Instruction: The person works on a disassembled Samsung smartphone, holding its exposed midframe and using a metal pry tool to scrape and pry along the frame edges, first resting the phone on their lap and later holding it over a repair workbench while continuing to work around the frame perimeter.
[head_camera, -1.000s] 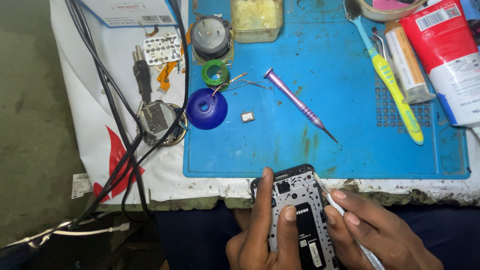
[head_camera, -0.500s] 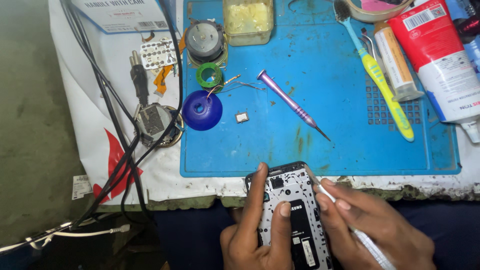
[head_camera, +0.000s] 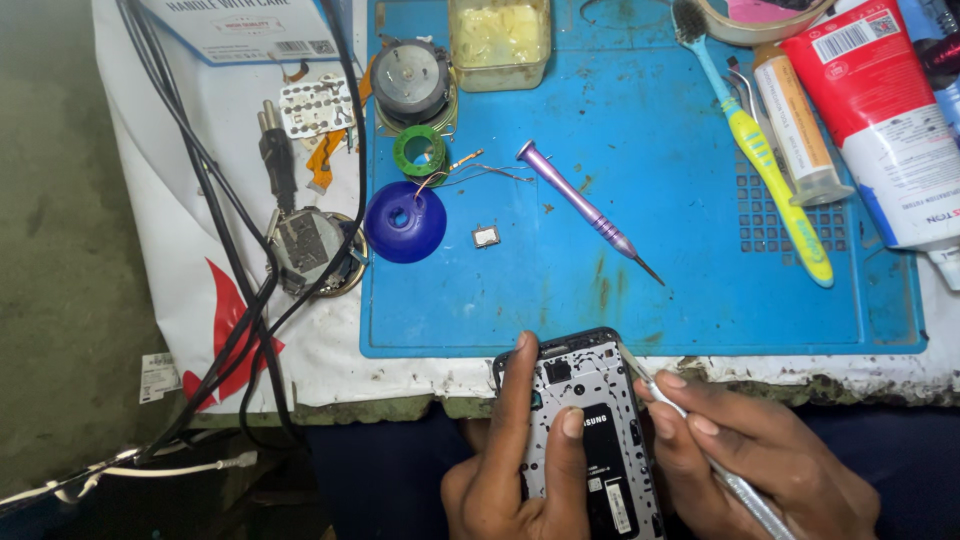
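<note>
A: What does the left hand (head_camera: 520, 470) hold?

B: It holds an opened phone (head_camera: 590, 430) with the back cover off, so the inner frame and the black battery show. The fingers are clamped on it: the thumb lies on the battery and one finger is stretched along the left edge. The phone is at the front edge of the worktop (head_camera: 330, 370), over the person's lap and just below the blue mat (head_camera: 700, 200).

A: And the right hand (head_camera: 750, 450)?

B: Its fingers are closed together around a thin metal tool (head_camera: 700, 450), like a pen grip. The tip touches the upper right corner of the phone.

A: What lies on the mat?

B: A purple screwdriver (head_camera: 590, 212) lies near the middle, tilted. Left of it is a small square metal part (head_camera: 486, 236), then a blue round cap (head_camera: 405, 222) on the mat's left edge, and a green ring (head_camera: 420, 152) above the cap. On the right there is a yellow and blue toothbrush (head_camera: 760, 150) and a red and white tube (head_camera: 885, 110). Black cables (head_camera: 240, 300) run over the white cloth at the left
</note>
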